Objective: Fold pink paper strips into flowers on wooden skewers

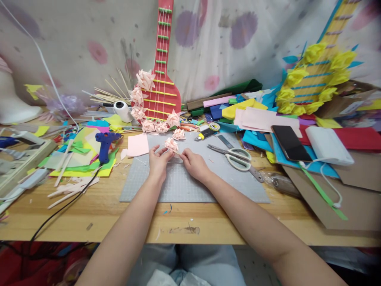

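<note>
Over the grey cutting mat [190,186], my left hand [157,162] holds a pale pink paper flower [170,144] between thumb and fingers. My right hand [195,163] is closed in a pinch at a thin pale strip [177,153] that runs from the flower's base. Just beyond, a second pink flower [179,134] lies on the mat. Behind it stands a red paper guitar [163,95] with pink flowers along its left and lower edge. A square of pink paper [138,145] lies left of my hands, and scissors [238,159] lie to the right.
A blue glue gun [104,147] stands on coloured paper scraps at left, its black cord crossing the table. A phone [291,143], a white power bank [330,145] and cardboard [351,202] lie at right. A yellow-flowered guitar [312,79] stands behind, and a utility knife [205,134] lies on the mat.
</note>
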Tool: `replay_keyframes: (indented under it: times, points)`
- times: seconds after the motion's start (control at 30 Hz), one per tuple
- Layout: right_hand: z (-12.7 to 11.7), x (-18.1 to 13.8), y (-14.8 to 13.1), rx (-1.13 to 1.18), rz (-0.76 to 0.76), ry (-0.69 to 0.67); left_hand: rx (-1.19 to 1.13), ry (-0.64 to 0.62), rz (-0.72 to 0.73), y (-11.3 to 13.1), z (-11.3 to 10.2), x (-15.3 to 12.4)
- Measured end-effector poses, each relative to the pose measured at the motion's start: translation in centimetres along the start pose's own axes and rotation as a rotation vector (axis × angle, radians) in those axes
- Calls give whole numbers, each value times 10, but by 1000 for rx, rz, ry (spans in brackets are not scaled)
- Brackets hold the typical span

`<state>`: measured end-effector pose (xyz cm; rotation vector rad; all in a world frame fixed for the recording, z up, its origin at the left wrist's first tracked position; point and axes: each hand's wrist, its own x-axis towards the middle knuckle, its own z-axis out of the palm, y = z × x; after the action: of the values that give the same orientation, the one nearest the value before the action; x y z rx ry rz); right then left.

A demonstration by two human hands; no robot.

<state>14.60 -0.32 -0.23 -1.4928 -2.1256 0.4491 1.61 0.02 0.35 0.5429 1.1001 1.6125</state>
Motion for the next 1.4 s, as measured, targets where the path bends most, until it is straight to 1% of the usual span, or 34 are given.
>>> replay_keyframes:
  times: [0.13, 0.33, 0.43, 0.57, 0.7, 0.9, 1.03, 1.2, 1.3, 1.4]
  points:
    - [1, 0, 1, -19, 4, 24, -46, -51, -57, 2, 2, 0]
    - [2, 0, 3, -29, 4, 50, -53, -62, -76, 4, 1, 0]
    - [1, 0, 2, -25, 0, 65, -74, -41, -81, 5, 3, 0]
    - [0, 0, 1, -22, -13, 44, -82, -22, -107, 6, 5, -1]
    - [-1, -1, -2, -39, -74, 12, -75, -32, -122, 5, 5, 1]
    - [-4, -2, -1, -53, -122, -9, -56, 28, -50, 3, 3, 4]
    - [-6, -1, -1, -48, -123, 5, 25, 66, 21, 3, 1, 4]
    - [-7, 0, 0, -79, -111, 37, 157, 16, 182, 0, -1, 4]
    - [-9, 1, 2, -117, -118, 50, 164, 14, 197, 0, -1, 5]
    - [-14, 2, 7, -120, -150, 66, 108, 82, 191, 5, -3, 10]
